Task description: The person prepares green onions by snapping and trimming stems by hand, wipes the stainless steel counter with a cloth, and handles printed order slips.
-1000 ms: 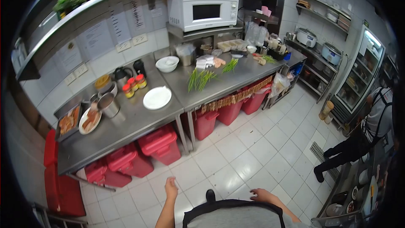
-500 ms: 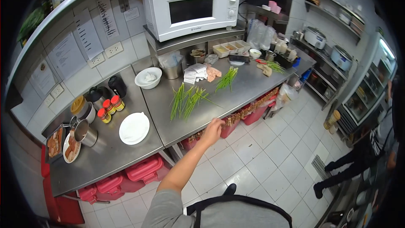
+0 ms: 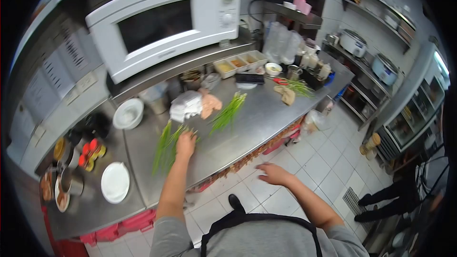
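Observation:
Long green spring onions [image 3: 163, 150] lie in loose bunches on the left part of the steel counter. My left hand [image 3: 185, 145] is over the right-hand part of them, fingers curled down around the stalks; its fingertips are partly hidden and a little blurred. A separate bunch of spring onions [image 3: 229, 113] rests on the counter to the right of that hand. In front of the counter edge, above the floor, my right hand [image 3: 275, 174] is open and holds nothing. White papers [image 3: 186, 106] and a crumpled pinkish cloth [image 3: 209, 103] lie just behind the left hand.
A white microwave [image 3: 166, 21] stands on a raised shelf. Left on the counter are a white plate [image 3: 115, 182], a white bowl [image 3: 128, 113] and red-lidded jars [image 3: 92, 152]. Farther right sit a condiment tray [image 3: 240, 63] and more greens [image 3: 297, 87]. Another person [image 3: 414, 185] stands at right.
My left hand has moved from the counter's front edge onto the spring onions. My right hand has come into view. The camera has moved closer to the counter.

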The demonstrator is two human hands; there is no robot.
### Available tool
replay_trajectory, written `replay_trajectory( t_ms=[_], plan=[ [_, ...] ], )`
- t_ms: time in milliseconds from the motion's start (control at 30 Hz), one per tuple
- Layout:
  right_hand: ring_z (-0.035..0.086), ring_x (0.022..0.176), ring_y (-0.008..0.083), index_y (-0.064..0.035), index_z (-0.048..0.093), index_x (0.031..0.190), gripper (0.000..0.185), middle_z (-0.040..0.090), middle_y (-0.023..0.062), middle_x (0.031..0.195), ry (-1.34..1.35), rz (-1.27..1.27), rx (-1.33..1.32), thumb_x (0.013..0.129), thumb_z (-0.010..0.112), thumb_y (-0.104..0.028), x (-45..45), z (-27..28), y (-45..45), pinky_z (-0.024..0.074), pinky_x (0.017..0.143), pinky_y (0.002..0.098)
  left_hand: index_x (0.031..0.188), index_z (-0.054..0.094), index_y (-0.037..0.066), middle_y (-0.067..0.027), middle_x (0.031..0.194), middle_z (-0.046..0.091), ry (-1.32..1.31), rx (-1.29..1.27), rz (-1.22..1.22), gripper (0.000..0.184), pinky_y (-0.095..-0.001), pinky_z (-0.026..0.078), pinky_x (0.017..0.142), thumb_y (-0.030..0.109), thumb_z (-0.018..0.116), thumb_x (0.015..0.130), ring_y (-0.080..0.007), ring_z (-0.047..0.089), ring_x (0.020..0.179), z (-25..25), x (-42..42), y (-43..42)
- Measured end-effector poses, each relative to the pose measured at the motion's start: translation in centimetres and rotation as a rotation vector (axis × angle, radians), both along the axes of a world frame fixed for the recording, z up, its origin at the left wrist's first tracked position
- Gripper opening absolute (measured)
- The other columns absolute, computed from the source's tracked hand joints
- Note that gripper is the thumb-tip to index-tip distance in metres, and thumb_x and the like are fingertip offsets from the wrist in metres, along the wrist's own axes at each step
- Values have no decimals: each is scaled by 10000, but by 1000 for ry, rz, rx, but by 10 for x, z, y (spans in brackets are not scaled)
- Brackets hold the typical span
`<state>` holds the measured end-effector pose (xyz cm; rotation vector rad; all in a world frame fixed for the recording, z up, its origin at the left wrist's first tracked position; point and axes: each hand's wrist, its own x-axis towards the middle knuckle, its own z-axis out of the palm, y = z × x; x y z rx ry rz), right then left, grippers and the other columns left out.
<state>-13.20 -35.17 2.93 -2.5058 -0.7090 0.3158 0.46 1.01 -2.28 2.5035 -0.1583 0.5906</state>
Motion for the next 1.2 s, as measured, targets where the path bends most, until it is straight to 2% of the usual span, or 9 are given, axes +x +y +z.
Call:
replay_trajectory(
  t_ms=[100, 300, 433, 500, 567, 633, 767, 933, 1200],
  plan=[
    [586, 933, 351, -41, 534, 1174, 410, 569, 198, 1096, 83, 154, 111, 835, 610, -258, 39, 5, 24, 480, 814, 401, 838, 655, 18, -162, 900, 603, 112, 72, 76, 148, -424, 486, 718, 125, 665, 736, -341, 595, 822, -2, 12, 3],
    [584, 977, 348, -42, 521, 1205, 444, 593, 211, 1076, 354, 186, -102, 832, 611, -265, 94, 15, -10, 464, 850, 408, 759, 650, 24, -148, 858, 602, 242, 41, 171, 67, -430, 486, 706, 83, 640, 729, -346, 602, 769, -13, 30, 21],
    [627, 884, 301, -49, 555, 1183, 404, 610, 180, 1049, 231, 195, -24, 837, 611, -250, 145, 30, -15, 492, 782, 387, 769, 643, -3, -149, 793, 602, 192, 65, 228, 85, -383, 477, 676, 63, 670, 722, -313, 598, 714, 38, 35, 16],
    [603, 832, 265, -47, 597, 1120, 351, 611, 145, 907, 192, 192, 259, 824, 632, -233, 174, 39, 3, 487, 713, 359, 836, 658, 7, -135, 834, 643, 88, -162, 68, 114, -340, 494, 688, 91, 673, 760, -246, 632, 759, 83, 38, 1],
    [601, 768, 177, -54, 597, 1126, 342, 607, 103, 891, 170, 217, 539, 836, 634, -232, 197, 55, 31, 479, 666, 315, 897, 663, 1, -90, 843, 668, 260, -596, -12, 141, -284, 492, 688, 99, 673, 798, -139, 627, 761, 126, 39, -34],
    [590, 732, 125, -32, 598, 1114, 323, 621, 75, 886, 179, 224, 733, 848, 632, -212, 221, 66, 61, 469, 632, 268, 920, 657, -29, -62, 840, 671, 313, -684, -161, 156, -251, 498, 695, 103, 647, 837, -98, 615, 784, 146, 48, -58],
    [583, 681, 67, 11, 603, 1079, 291, 657, 50, 861, 558, 125, 1013, 853, 640, -168, 261, 82, 88, 450, 566, 198, 938, 641, -46, -83, 863, 665, 389, -949, -287, 153, -248, 515, 730, 71, 639, 840, -142, 638, 779, 150, 75, -95],
    [587, 662, 68, -38, 661, 969, 189, 671, 42, 785, 740, 101, 958, 846, 654, -181, 295, 83, 72, 463, 544, 194, 973, 629, -38, -103, 886, 668, 364, -1058, -230, 168, -259, 532, 717, 60, 640, 837, -160, 654, 760, 146, 90, -121],
    [578, 665, 69, -54, 667, 950, 191, 639, 8, 754, 907, 65, 967, 836, 668, -207, 332, 67, 47, 469, 528, 201, 1046, 605, -25, -104, 922, 668, 330, -1107, -234, 229, -256, 525, 756, 60, 642, 836, -153, 651, 821, 130, 107, -155]
  ],
)
